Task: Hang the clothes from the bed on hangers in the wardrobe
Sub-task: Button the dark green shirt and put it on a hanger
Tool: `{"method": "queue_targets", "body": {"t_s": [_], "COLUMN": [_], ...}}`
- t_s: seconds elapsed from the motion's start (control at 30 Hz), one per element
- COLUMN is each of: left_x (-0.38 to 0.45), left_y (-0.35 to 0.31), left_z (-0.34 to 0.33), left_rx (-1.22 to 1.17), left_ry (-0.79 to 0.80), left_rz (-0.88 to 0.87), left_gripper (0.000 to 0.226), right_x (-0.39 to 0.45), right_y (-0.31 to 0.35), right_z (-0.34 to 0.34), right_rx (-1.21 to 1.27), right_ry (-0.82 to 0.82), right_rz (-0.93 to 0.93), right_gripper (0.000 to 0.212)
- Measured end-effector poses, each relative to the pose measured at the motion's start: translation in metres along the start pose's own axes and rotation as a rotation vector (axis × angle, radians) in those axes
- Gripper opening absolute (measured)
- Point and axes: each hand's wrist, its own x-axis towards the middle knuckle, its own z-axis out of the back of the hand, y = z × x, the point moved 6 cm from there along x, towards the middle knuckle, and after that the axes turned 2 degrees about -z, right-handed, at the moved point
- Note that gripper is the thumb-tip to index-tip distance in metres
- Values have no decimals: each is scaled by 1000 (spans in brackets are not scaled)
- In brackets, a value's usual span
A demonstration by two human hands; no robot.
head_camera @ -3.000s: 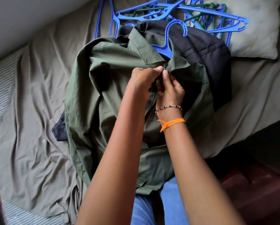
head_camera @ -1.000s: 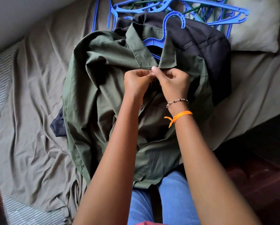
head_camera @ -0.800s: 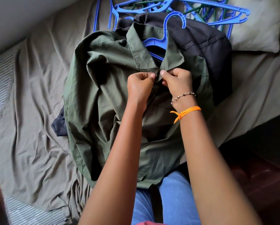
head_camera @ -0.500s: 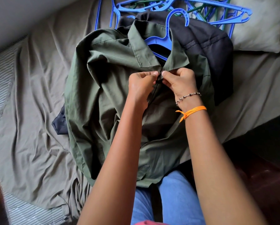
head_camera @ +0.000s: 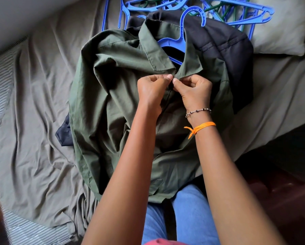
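Green shirt [head_camera: 112, 106] placket pinched by both hands [head_camera: 173, 89].

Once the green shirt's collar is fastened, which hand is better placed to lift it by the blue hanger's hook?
Probably the right hand: the blue plastic hanger hooks up on its side, above the olive-green shirt.

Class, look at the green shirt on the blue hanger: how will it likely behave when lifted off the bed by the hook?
The green shirt looks floppy; it lies creased on the bed, so it should drape. The blue hanger looks rigid, probably holding the shoulders. Both hands pinch it closed below the collar, which may keep it from slipping off.
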Motion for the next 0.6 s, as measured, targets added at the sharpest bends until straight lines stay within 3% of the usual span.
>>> {"method": "queue_targets", "body": {"t_s": [0.27,0.43,0.6], "left_x": [7,7,6], "left_y": [-6,-4,1], "left_z": [4,2,4], "left_rx": [174,224,110], "left_ry": [62,147,194], "left_rz": [3,104,131], "left_gripper": [22,19,12], "right_x": [-2,1,4], "right_y": [-7,-8,-4], "right_z": [-2,-3,-4], "right_rx": [272,173,92], "right_ry": [105,157,145], "right_rz": [-120,-90,-47], "right_gripper": [32,21,13]}}
